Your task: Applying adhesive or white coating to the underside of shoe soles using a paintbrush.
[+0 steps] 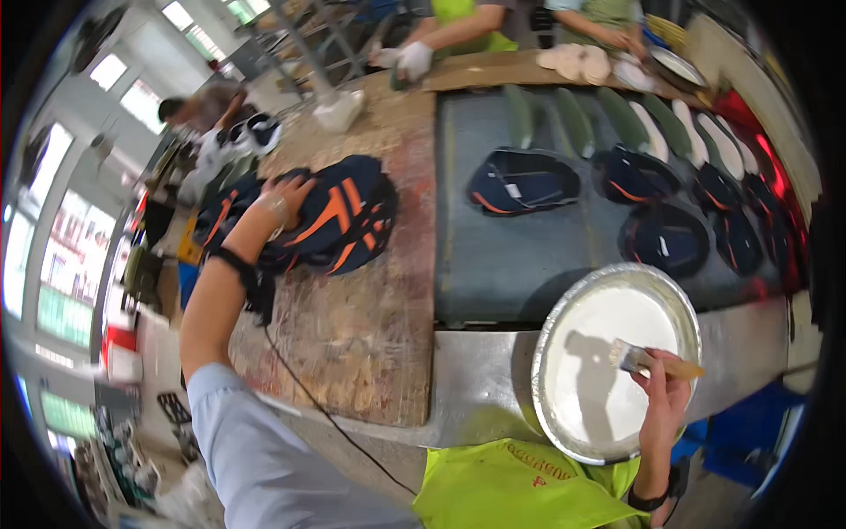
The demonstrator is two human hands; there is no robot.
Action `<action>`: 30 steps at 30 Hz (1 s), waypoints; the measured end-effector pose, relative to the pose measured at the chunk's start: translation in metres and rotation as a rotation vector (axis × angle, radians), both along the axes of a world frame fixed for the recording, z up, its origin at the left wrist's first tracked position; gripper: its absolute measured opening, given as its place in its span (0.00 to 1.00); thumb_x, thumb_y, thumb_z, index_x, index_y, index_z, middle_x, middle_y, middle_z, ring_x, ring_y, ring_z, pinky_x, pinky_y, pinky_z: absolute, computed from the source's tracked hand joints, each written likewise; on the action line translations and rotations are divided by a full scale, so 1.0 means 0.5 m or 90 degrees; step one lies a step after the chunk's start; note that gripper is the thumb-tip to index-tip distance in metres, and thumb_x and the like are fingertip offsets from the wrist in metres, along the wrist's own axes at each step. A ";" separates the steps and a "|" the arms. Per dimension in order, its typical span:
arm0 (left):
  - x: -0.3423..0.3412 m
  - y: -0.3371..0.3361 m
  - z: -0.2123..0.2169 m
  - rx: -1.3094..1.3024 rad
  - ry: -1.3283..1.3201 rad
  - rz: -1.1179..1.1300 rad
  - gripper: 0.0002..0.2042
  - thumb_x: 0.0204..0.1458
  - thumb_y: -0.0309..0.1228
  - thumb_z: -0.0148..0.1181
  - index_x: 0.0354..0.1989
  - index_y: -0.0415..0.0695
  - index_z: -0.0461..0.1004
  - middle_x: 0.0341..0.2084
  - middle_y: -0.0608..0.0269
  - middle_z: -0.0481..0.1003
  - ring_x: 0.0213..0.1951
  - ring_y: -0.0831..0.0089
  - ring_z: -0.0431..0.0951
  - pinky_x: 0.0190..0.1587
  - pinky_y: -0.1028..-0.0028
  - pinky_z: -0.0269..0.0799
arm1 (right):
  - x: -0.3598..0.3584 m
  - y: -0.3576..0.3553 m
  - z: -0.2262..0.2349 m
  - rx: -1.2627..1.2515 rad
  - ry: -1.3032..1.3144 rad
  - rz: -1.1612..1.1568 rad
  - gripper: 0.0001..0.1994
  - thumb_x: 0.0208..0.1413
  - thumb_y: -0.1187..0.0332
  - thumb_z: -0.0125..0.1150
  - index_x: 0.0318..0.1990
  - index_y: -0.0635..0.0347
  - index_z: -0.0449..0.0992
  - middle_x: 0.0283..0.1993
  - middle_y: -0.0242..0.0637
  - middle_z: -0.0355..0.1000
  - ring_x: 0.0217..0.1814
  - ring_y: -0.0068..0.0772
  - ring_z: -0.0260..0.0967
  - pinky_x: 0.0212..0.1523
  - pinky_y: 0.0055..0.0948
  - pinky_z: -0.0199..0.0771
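The right hand (663,398) has its grip closed round one brush (633,357), at four o'clock, above one basin (539,388) of white liquid (630,309). A loaded brush might drip outside the rim; the basin, set near the front edge, could tip if knocked. At ten o'clock the left hand (280,207) rests on a pile of dark uppers (339,225) on the wooden worktop (361,353); whether its grip pinches one, I cannot tell. The overlapping pile defies counting and could slide, or the corded wristband (256,284) might snag it. Toward two o'clock, a dark panel (485,264) bears at least six separate uppers (523,181), four green soles (575,123) and three pale ones (690,134).
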State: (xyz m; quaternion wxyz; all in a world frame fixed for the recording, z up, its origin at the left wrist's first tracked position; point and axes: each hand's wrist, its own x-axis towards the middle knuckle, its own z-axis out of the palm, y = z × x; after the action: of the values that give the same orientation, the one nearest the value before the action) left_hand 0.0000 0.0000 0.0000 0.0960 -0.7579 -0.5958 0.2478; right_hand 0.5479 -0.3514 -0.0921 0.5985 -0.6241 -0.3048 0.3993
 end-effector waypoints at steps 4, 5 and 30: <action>0.004 0.079 -0.060 0.099 -0.100 -0.116 0.41 0.42 0.15 0.54 0.69 0.54 0.51 0.49 0.45 0.71 0.46 0.46 0.75 0.47 0.58 0.74 | -0.021 0.004 0.024 0.016 0.007 -0.003 0.09 0.64 0.71 0.51 0.47 0.66 0.70 0.47 0.41 0.72 0.48 0.29 0.72 0.45 0.28 0.78; 0.008 0.088 -0.064 0.093 -0.059 -0.080 0.42 0.42 0.15 0.54 0.69 0.55 0.51 0.46 0.44 0.73 0.44 0.46 0.76 0.45 0.57 0.74 | -0.020 0.000 0.030 0.019 0.012 0.012 0.09 0.64 0.72 0.51 0.47 0.66 0.70 0.48 0.41 0.71 0.48 0.28 0.71 0.45 0.28 0.78; 0.401 0.065 -0.218 -0.030 -0.363 -0.188 0.19 0.56 0.29 0.50 0.57 0.38 0.65 0.42 0.49 0.76 0.43 0.58 0.78 0.45 0.61 0.74 | 0.012 -0.127 0.050 0.068 0.032 -0.070 0.09 0.63 0.73 0.52 0.48 0.66 0.70 0.48 0.38 0.71 0.48 0.25 0.71 0.46 0.26 0.77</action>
State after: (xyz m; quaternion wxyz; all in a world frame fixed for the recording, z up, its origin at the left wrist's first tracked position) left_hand 0.2004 0.0325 -0.1090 -0.0574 -0.8771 -0.4763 0.0228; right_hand 0.5539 -0.4152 -0.0670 0.6596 -0.5967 -0.2756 0.3645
